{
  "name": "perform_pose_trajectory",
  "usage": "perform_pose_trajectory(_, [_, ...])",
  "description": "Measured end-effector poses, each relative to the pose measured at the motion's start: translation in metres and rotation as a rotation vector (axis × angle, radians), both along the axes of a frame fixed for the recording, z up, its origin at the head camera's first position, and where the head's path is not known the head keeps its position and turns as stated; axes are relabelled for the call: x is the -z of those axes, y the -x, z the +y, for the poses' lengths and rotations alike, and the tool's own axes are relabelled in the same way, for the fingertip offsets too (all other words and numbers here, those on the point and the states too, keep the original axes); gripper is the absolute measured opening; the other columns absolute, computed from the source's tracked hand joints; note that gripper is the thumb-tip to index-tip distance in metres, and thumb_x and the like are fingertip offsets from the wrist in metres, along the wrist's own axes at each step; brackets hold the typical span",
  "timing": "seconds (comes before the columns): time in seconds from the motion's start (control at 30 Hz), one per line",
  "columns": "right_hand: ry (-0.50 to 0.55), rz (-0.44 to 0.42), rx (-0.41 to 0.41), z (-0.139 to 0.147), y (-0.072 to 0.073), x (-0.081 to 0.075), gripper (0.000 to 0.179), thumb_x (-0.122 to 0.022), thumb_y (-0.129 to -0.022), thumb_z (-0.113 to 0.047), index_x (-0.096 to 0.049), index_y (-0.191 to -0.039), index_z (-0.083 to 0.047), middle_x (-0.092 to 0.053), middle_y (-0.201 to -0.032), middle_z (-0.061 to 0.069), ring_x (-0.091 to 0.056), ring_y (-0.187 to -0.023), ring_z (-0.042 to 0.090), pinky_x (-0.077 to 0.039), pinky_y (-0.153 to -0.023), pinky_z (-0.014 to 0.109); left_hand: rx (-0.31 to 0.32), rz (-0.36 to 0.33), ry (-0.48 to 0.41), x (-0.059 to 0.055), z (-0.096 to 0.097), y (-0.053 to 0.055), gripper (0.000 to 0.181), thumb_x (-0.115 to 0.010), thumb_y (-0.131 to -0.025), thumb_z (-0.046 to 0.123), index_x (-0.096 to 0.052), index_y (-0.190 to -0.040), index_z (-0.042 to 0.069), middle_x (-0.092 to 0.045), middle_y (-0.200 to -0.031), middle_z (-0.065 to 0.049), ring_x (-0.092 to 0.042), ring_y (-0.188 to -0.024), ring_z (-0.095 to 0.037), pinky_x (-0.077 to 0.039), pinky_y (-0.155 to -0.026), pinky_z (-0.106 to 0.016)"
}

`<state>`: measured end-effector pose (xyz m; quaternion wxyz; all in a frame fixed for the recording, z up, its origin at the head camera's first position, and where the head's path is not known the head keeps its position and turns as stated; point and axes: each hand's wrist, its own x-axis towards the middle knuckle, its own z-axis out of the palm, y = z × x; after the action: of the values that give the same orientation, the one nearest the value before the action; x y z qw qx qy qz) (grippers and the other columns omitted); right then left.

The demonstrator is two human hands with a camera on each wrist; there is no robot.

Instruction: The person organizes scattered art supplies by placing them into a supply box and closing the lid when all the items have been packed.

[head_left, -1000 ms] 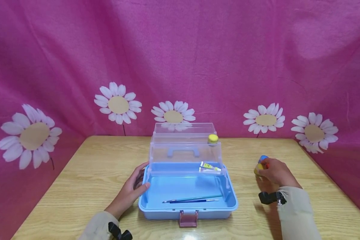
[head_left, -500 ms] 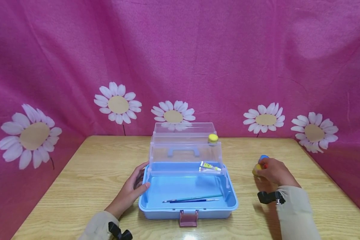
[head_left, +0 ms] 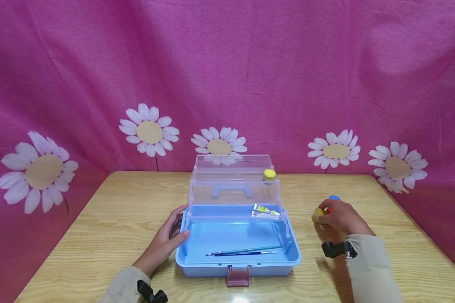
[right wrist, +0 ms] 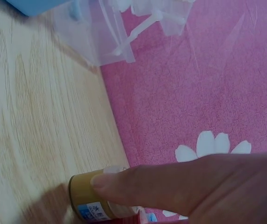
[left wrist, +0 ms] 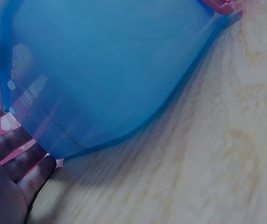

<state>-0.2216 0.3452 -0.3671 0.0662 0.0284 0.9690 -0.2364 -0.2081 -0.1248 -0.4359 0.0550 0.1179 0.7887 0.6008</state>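
Observation:
A light blue plastic box (head_left: 204, 270) with its translucent upper part (head_left: 231, 173) raised stands mid-table in the head view. My left hand (head_left: 163, 242) grips its left side, thumb on the rim; in the left wrist view the other fingers lie against the outer wall. Two paintbrushes (head_left: 246, 252) lie on the box floor. To the right, my right hand (head_left: 343, 216) pinches a yellow paint jar (head_left: 318, 216), whose label (right wrist: 93, 212) shows in the right wrist view. Just behind that hand are a blue-topped jar (head_left: 334, 197) and something red (head_left: 329, 209), mostly hidden.
A yellow-lidded jar (head_left: 269, 175) and a paint tube (head_left: 265, 210) sit at the right side of the raised translucent trays. A pink latch (head_left: 238, 276) hangs at the box front. Behind the wooden table (head_left: 98, 235) hangs a magenta daisy-print cloth (head_left: 250, 84).
My right hand has shifted slightly left with the yellow jar, away from the blue-topped one. My left hand and the box have stayed in place.

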Motion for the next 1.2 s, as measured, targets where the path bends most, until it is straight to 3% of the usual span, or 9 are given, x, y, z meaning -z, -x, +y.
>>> perform_pose_trajectory(0.4, [0.017, 0.006, 0.008, -0.001, -0.002, -0.002, 0.041, -0.074, -0.083, -0.018, -0.059, -0.113, 0.005, -0.057, -0.103, 0.02, -0.052, -0.092, 0.035, -0.05, -0.075, 0.047, 0.003, -0.002, -0.005, 0.001, 0.0, 0.0, 0.064, -0.063, -0.092, 0.038, -0.028, -0.145, 0.043, -0.036, -0.151, -0.007, -0.036, -0.138, -0.028, -0.03, -0.113, -0.047])
perform_pose_trajectory(0.7, [0.024, 0.032, 0.003, -0.005, -0.003, -0.012, 0.043, -0.072, -0.085, -0.017, -0.057, -0.118, 0.006, -0.058, -0.108, 0.025, -0.052, -0.094, 0.037, -0.052, -0.08, 0.049, -0.002, -0.007, -0.009, 0.001, 0.0, 0.0, 0.063, -0.063, -0.092, 0.038, -0.029, -0.145, 0.044, -0.037, -0.151, -0.007, -0.037, -0.137, -0.028, -0.03, -0.113, -0.048])
perform_pose_trajectory(1.0, [0.038, 0.083, 0.027, -0.012, -0.006, -0.026, 0.049, -0.073, -0.084, -0.022, -0.057, -0.123, 0.004, -0.053, -0.112, 0.028, -0.054, -0.093, 0.038, -0.059, -0.069, 0.04, 0.0, -0.002, -0.013, 0.001, 0.0, 0.0, 0.063, -0.063, -0.093, 0.035, -0.029, -0.145, 0.042, -0.037, -0.15, -0.007, -0.038, -0.137, -0.028, -0.03, -0.113, -0.048])
perform_pose_trajectory(1.2, [-0.027, 0.152, 0.054, -0.02, -0.008, -0.031, 0.051, -0.074, -0.083, -0.025, -0.058, -0.122, 0.002, -0.044, -0.122, 0.033, -0.042, -0.106, 0.048, -0.055, -0.075, 0.053, 0.007, 0.001, -0.024, 0.0, 0.0, 0.0, 0.063, -0.063, -0.093, 0.032, -0.029, -0.146, 0.041, -0.038, -0.15, -0.007, -0.038, -0.137, -0.028, -0.031, -0.113, -0.048])
